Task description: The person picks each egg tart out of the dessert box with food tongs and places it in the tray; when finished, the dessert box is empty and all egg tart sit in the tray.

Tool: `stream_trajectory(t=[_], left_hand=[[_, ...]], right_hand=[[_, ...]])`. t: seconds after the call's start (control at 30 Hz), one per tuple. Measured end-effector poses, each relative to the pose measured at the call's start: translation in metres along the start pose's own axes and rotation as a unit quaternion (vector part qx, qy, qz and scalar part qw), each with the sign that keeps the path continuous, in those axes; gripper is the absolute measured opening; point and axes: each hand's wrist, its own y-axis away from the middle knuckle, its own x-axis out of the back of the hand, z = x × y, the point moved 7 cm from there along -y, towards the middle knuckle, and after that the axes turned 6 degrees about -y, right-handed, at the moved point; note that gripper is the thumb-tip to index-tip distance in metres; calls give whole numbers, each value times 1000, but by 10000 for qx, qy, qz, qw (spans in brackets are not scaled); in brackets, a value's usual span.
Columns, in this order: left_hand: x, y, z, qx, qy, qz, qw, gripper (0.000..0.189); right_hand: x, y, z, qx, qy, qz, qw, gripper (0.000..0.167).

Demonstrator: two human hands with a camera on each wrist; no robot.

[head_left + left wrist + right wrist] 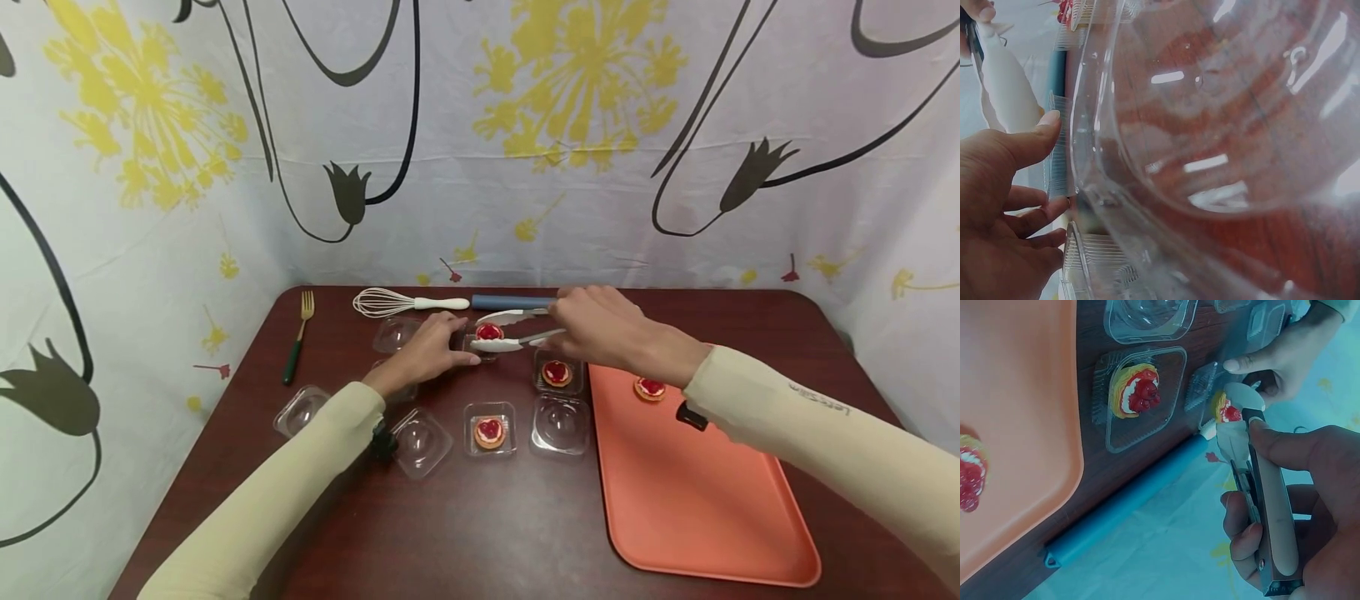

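My right hand (600,325) grips a pair of tongs (1275,512) with pale tips. Between the tips is a small tart (490,332) with red fruit and white cream, held over a clear plastic container (480,356) at the back of the table. My left hand (427,350) holds that container from its left side, thumb and fingers at the ridged wall in the left wrist view. A second tart (557,372) sits in a container to the right, and a third tart (490,432) in one nearer me.
An orange tray (697,517) lies at the right with a tart (649,388) on it. More clear containers (422,443) stand around my left arm. Along the back lie a whisk (408,302) and a blue rod (513,302); a green-handled fork (298,337) lies at the left.
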Motion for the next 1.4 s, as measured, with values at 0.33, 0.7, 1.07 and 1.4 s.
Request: stream_trajectory(t=[0.33, 0.7, 1.07, 1.4], left_hand=[[0, -1, 1, 12, -31, -35, 10000, 84], [1, -2, 5, -142, -45, -4, 9999, 82], [0, -1, 2, -146, -1, 63, 9999, 83], [-1, -1, 2, -101, -104, -7, 9999, 82]], right_hand=[[18, 28, 9, -41, 14, 161, 9999, 23], [26, 64, 34, -487, 10, 296, 9984, 29], [34, 103, 48, -729, -12, 409, 9965, 48], [33, 138, 61, -1008, 10, 374, 9942, 50]])
